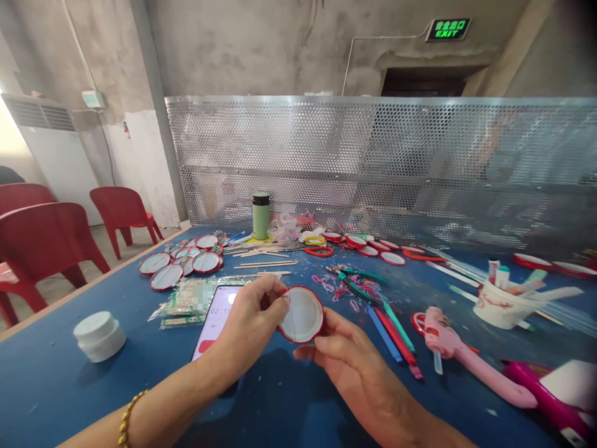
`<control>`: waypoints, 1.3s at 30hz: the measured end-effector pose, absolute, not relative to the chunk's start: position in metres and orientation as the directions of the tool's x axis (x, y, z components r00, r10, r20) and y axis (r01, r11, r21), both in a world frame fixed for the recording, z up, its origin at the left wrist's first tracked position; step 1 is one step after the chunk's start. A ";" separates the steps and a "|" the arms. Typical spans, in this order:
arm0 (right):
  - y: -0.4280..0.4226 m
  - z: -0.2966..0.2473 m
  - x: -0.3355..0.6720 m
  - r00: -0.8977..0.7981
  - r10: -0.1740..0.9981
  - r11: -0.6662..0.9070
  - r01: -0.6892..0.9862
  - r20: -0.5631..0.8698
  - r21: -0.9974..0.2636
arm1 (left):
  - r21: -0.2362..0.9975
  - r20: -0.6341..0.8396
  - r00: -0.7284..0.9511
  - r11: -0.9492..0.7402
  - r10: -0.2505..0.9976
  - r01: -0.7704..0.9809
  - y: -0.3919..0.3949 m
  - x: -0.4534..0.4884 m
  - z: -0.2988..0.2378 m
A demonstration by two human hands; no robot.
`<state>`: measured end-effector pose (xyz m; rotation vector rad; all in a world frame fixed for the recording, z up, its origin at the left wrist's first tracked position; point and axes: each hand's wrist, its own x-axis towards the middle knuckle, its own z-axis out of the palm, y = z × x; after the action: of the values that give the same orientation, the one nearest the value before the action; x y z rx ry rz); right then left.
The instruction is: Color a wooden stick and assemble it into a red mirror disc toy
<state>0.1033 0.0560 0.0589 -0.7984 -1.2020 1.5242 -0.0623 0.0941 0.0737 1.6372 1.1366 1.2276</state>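
Observation:
A round disc (303, 314) with a red rim and a pale, see-through-looking face is held up over the blue table. My left hand (261, 311) pinches its left edge between thumb and fingers. From the right, my right hand (347, 348) grips the opposite edge, thumb low on the rim. A phone (217, 320) with a lit screen lies partly behind my left wrist. Beyond the disc is a scatter of small pink and blue loops (329, 286). Pliers with teal handles (357, 283) rest beside them.
Finished-looking red-rimmed discs (166, 277) are piled at left, near a white jar (99, 336). A green bottle (260, 216) stands at the back before a perforated metal screen (280, 143). On the right are a pink glue gun (466, 358) and a paper cup (504, 305) of sticks.

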 end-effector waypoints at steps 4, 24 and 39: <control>0.061 0.054 0.107 -0.175 0.982 0.041 -0.152 0.067 -0.987 | 0.910 0.286 0.163 -0.321 0.944 0.261 0.090 -0.061 0.073; 0.063 0.043 0.115 -0.306 0.952 0.038 0.080 0.012 -0.996 | 0.928 0.194 0.309 -0.277 0.931 0.251 0.095 -0.059 0.065; 0.075 0.049 0.131 -0.342 0.939 0.072 0.118 0.027 -0.990 | 0.966 -0.020 0.452 -0.100 0.892 0.239 0.096 -0.059 0.063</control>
<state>0.1309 0.0746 0.0491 -1.0818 -1.5852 1.3567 -0.0588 0.0960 0.0629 1.6106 1.0059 0.7471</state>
